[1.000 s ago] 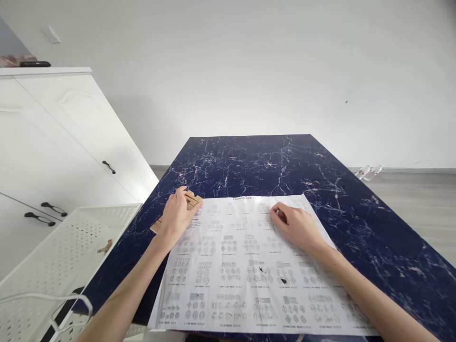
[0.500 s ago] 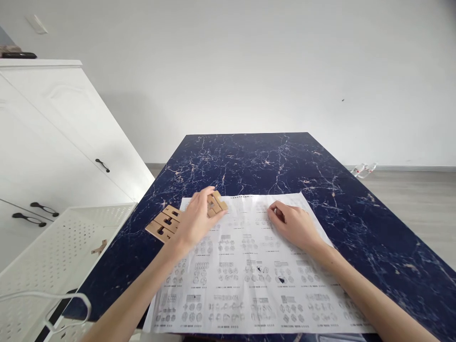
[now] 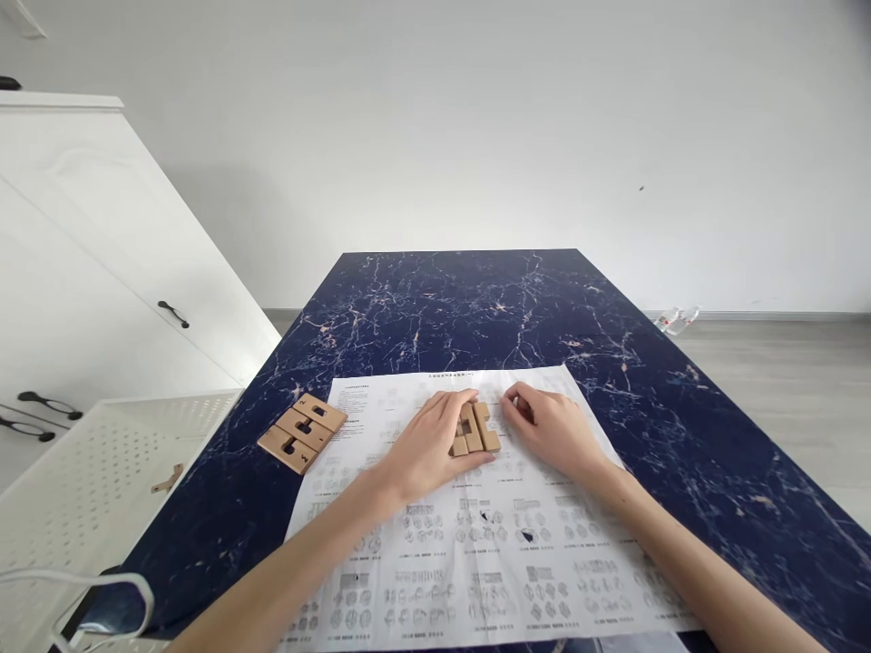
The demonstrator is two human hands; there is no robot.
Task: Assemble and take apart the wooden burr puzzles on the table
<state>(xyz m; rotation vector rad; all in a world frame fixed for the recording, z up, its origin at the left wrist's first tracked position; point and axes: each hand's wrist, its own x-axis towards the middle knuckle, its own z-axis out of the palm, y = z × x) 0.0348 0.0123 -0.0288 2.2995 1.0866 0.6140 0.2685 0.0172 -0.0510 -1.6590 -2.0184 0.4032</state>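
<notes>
My left hand [image 3: 435,444] is closed around several notched wooden puzzle blocks [image 3: 476,428], with the thumb on the near side and the fingers on the far side. The blocks are over the middle of a printed paper sheet [image 3: 401,544]. Just right of them my right hand [image 3: 548,422] rests on the sheet with its fingers curled in; whatever they hold, if anything, is hidden. To the left, on the dark table, lie flat wooden pieces [image 3: 303,433] side by side, with cut-out slots and printed numbers.
The blue marbled table [image 3: 463,308] reaches toward a white wall. At the left are a white cabinet [image 3: 102,236] and a white perforated basket [image 3: 136,462] with a small wooden piece [image 3: 168,478] in it. A white cable [image 3: 140,585] hangs near the table's left edge. Clear bottles [image 3: 677,319] lie on the floor.
My left hand has carried the wooden blocks rightward from near the slotted pieces to the middle of the sheet. My right hand stays nearly in place. The view has shifted slightly.
</notes>
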